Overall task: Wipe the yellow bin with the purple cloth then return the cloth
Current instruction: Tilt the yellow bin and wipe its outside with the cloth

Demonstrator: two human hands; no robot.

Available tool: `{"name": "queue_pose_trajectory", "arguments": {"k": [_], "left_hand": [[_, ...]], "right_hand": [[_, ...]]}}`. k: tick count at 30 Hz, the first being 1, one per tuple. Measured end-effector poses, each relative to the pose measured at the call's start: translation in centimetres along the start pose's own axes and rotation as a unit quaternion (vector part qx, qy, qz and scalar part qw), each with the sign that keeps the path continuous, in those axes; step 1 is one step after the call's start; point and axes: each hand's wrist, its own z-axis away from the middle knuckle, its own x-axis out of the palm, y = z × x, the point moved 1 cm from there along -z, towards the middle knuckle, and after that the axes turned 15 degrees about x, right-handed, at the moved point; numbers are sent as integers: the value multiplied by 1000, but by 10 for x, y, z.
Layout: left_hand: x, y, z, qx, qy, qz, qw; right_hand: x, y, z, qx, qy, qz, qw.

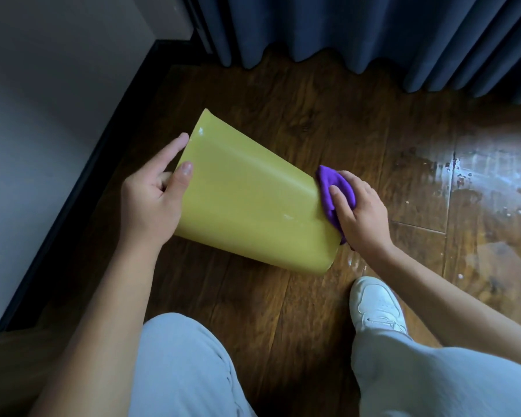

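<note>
Tipping on its side over the dark wood floor (283, 115), the smooth, glossy yellow bin (247, 200) is steadied by your left hand (151, 200), its fingers (183, 176) clamped around the rim, while your right hand (358, 212) presses the bunched, soft purple cloth (328, 188) against its base.

Dim room, glare on floor (478, 164)

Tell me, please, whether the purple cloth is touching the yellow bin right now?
Touching. The head view shows the right hand pressing the purple cloth against the right edge of the yellow bin, with no gap between them.
</note>
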Motion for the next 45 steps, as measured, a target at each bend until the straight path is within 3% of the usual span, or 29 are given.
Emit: {"name": "queue_pose_trajectory", "arguments": {"k": [3, 5, 10, 14, 19, 30, 36, 45], "left_hand": [[2, 4, 2, 1, 6, 2, 1000], [3, 7, 4, 2, 6, -1, 1000], [6, 13, 7, 4, -3, -13, 1000], [12, 20, 10, 35, -15, -23, 999], [20, 22, 9, 75, -26, -43, 996], [8, 8, 2, 15, 17, -47, 999], [3, 1, -1, -49, 51, -27, 997], [5, 3, -3, -58, 58, -31, 996]], "right_hand": [[-7, 10, 0, 70, 0, -34, 997], [-14, 6, -4, 64, 23, -11, 998], [-26, -59, -19, -63, 53, -62, 995], [-26, -142, -27, -157, -19, -116, 981], [4, -194, -15, -250, -73, -81, 962], [34, -117, 21, -334, -43, 49, 940], [34, -58, 12, -268, -5, 72, 961], [20, -2, 5, -179, 58, 70, 980]]}}
